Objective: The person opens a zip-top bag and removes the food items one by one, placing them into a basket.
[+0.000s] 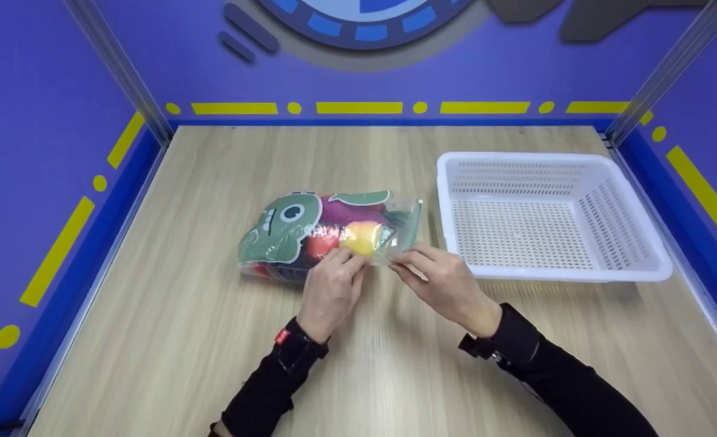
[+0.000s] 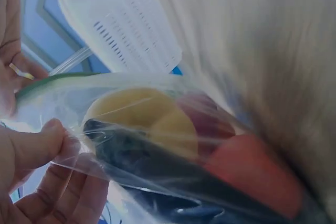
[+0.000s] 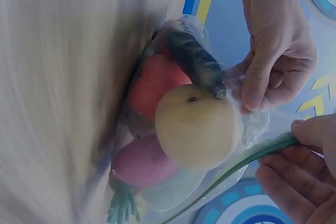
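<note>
In my head view the clear plastic bag, printed with a green cartoon face, lies on its side at the centre of the frame on the wooden table. I see the left hand, just below centre, pinching the clear film at its lower edge between thumb and finger. The right hand, right of it, pinches the bag's edge at the near end of the green strip. Through the film my right wrist view shows a yellow round fruit, a dark long piece, a red piece and a purple one with green leaves. The white basket stands at right of frame, beside the bag.
</note>
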{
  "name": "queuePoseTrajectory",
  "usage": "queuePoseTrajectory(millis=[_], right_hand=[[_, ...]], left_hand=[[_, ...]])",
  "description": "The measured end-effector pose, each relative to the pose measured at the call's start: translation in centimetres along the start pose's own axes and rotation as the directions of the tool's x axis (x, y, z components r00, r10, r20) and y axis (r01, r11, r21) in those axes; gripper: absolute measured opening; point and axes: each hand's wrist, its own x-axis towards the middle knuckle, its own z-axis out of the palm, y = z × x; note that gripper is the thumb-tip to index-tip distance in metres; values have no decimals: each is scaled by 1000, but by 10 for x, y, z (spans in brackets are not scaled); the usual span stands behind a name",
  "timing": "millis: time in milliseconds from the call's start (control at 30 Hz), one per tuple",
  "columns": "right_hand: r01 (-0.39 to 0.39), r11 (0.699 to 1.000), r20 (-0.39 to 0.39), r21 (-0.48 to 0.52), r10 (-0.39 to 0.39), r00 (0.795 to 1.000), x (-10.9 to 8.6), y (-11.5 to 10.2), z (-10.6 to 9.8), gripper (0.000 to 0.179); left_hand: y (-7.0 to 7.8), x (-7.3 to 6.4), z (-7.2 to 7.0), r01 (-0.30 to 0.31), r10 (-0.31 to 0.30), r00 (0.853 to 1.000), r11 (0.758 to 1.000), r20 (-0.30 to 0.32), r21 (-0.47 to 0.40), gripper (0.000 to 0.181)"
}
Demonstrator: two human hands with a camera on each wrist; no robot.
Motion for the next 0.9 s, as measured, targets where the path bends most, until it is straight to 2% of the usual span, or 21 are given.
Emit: queuePoseTrajectory(millis=[167,367,533,633,767,900], right_hand=[[-79,996,62,-27,81,995,3,6,-2,34],[-152,986,66,-75,157,985,11,16,-5,38],[-244,961,56,-131,253,966,13,24,-9,34],[-290,943,35,-163,300,953,10,32,-11,28],[-311,936,6,-164,316,949,3,43,-13,15],[-290,954,-34,-80,289,957,4,46,-21,9]], left_hand=[[-2,10,-22,55,-55,998,998,9,-16,4],[-2,20,-52,104,-104,995,990,2,-91,7],[-5,24,-76,90,-103,992,980,-68,-175,7],[-10,24,-88,98,-124,986,971,-109,-218,5],[-16,24,-98,125,-163,978,957,-131,-260,5],[-24,28,-106,142,-194,968,945,-157,-296,9]])
